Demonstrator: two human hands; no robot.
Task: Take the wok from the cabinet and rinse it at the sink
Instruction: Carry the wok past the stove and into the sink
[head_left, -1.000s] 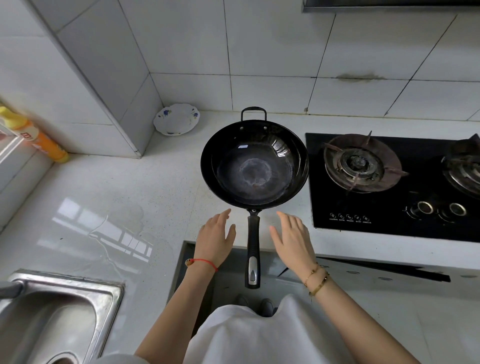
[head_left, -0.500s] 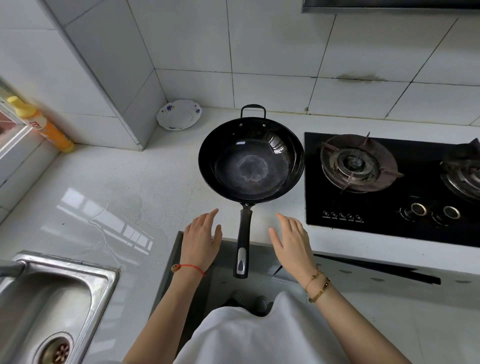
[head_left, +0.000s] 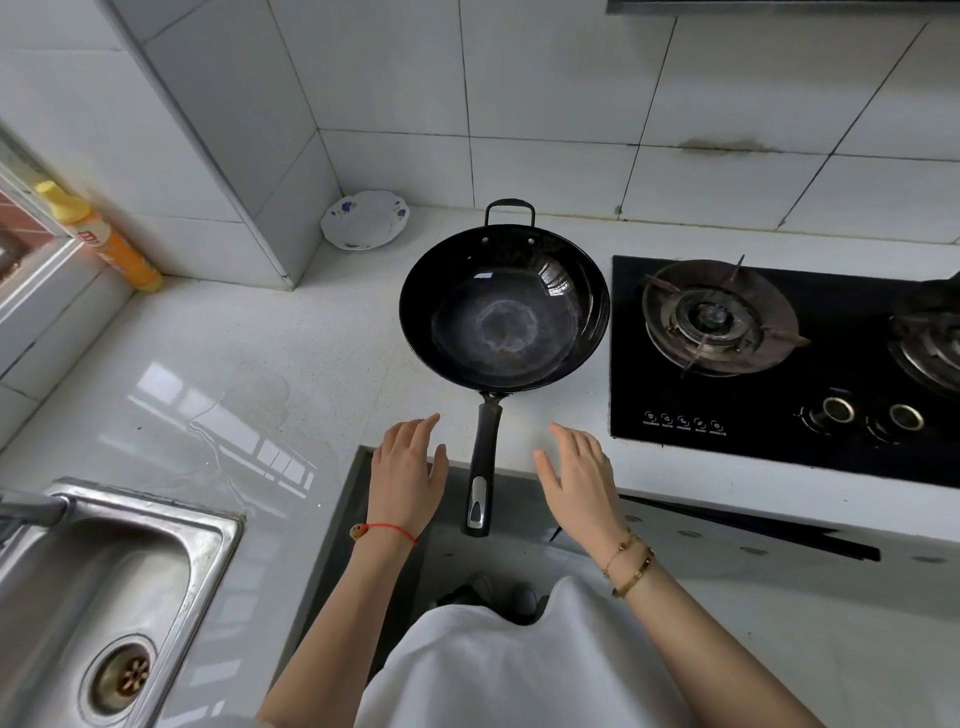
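A black wok (head_left: 504, 312) sits on the white countertop (head_left: 249, 374), its long handle (head_left: 482, 467) pointing toward me past the counter's front edge. My left hand (head_left: 408, 473) hovers just left of the handle, fingers straight and apart, holding nothing. On the handle's other side my right hand (head_left: 576, 478) is held the same way, empty. Neither hand touches the wok. The steel sink (head_left: 93, 597) lies at the lower left, with its drain (head_left: 122, 675) showing.
A black gas hob (head_left: 779, 364) with two burners adjoins the wok on the right. A small white plate (head_left: 363, 221) leans in the back corner. A yellow bottle (head_left: 104, 239) stands by the window at left. A water patch shines on the counter near the sink.
The view has swung left and down, showing more of the sink and its drain. Both hands stay beside the handle without touching it; the wok has not moved.
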